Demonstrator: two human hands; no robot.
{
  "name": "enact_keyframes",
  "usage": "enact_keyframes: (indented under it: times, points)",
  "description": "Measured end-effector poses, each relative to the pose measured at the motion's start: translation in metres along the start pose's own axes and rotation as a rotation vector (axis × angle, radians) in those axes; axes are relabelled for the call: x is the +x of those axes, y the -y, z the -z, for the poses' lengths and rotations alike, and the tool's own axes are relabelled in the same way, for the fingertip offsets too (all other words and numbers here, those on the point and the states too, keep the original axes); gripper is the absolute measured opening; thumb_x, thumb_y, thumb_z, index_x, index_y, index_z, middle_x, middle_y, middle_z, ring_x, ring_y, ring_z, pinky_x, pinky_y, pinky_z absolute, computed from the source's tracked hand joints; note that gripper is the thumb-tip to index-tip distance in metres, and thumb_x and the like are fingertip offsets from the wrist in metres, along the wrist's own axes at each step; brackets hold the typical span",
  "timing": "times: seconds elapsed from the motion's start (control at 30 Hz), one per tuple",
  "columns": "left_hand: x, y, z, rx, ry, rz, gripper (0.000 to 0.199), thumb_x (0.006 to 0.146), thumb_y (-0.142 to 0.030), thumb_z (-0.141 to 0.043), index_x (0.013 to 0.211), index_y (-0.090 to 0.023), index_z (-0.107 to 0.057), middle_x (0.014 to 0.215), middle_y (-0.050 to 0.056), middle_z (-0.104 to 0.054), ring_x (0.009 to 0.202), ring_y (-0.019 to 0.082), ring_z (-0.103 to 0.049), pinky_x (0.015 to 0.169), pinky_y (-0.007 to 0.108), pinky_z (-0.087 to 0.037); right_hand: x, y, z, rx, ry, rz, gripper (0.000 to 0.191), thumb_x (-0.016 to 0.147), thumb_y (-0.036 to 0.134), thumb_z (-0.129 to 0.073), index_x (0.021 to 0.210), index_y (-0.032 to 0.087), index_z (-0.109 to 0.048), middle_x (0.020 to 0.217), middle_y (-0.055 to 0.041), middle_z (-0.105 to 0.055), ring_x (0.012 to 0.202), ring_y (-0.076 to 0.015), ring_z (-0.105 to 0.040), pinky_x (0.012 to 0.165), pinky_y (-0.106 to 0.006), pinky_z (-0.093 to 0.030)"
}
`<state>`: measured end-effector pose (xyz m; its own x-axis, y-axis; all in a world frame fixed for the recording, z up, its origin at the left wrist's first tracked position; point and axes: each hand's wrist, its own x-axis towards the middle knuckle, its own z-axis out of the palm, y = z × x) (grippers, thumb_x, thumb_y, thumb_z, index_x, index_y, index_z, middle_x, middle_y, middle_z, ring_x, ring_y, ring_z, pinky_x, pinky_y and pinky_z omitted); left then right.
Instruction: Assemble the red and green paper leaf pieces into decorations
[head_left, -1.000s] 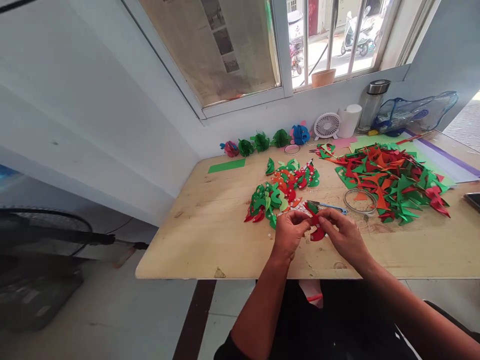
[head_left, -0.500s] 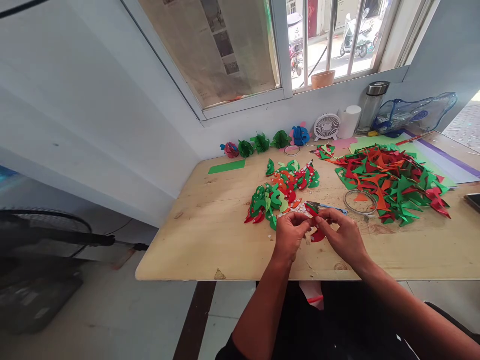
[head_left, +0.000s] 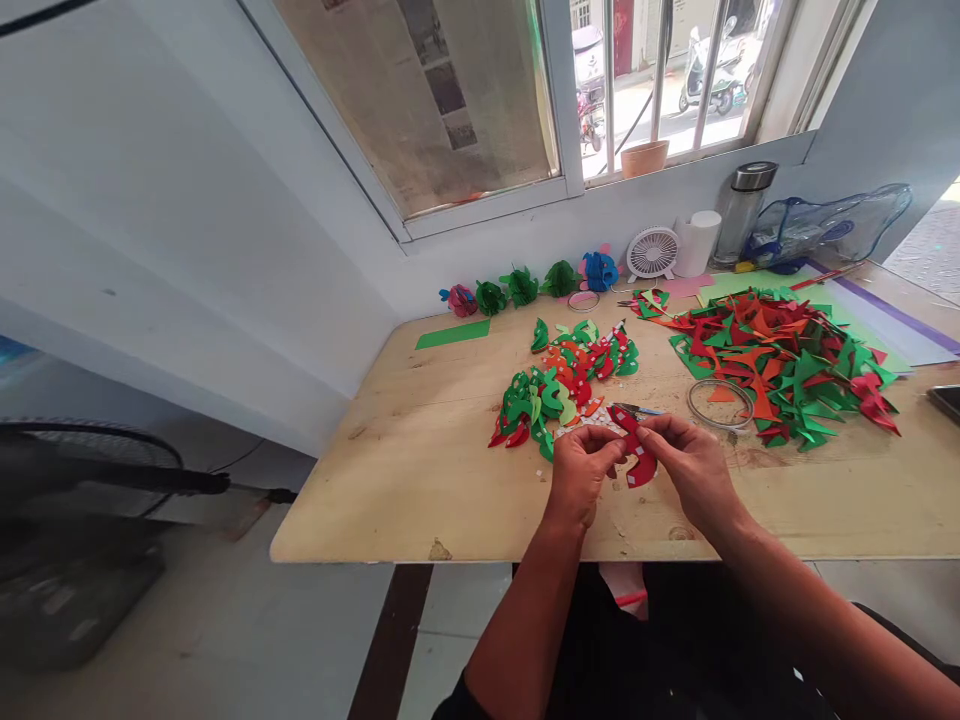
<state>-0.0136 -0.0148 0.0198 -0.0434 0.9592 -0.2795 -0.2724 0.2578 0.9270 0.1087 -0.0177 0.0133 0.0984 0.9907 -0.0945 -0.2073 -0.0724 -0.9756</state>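
Observation:
Between my hands, above the table near its front edge, is a curved red paper piece point(head_left: 642, 468) with small white squares on it. My left hand point(head_left: 583, 470) pinches its left side with thumb and forefinger. On the right side, the fingertips of my right hand point(head_left: 690, 465) grip the same red piece. Just beyond the hands lie a patch of small white bits point(head_left: 592, 420) and a blue-handled tool point(head_left: 641, 409), partly hidden. A heap of curved green, red and orange pieces point(head_left: 551, 395) sits to the left and behind.
A large pile of red, orange and green paper scraps point(head_left: 780, 360) covers the table's right side, beside a tape roll point(head_left: 721, 404). Along the wall stand folded paper figures point(head_left: 523, 285), a small fan point(head_left: 653, 253) and a glass bottle point(head_left: 744, 212). A phone point(head_left: 946, 402) lies far right.
The red piece has turned, so more of its red face and white squares shows between my hands. My right hand has shifted slightly to the right.

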Motion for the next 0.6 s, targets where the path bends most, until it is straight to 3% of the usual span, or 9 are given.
enact_keyframes:
  times: [0.6]
  points:
    - [-0.0012, 0.0027, 0.0007, -0.014, 0.012, -0.019, 0.015, 0.057, -0.023, -0.071, 0.061, -0.012, -0.062, 0.051, 0.0, -0.06, 0.048, 0.01, -0.054, 0.044, 0.019, -0.035, -0.0002, 0.0014, -0.0027, 0.139, -0.015, -0.048, 0.029, 0.06, 0.036, -0.079, 0.074, 0.016, -0.063, 0.062, 0.0012, -0.063, 0.053, -0.0086, -0.056, 0.047, -0.018, -0.045]
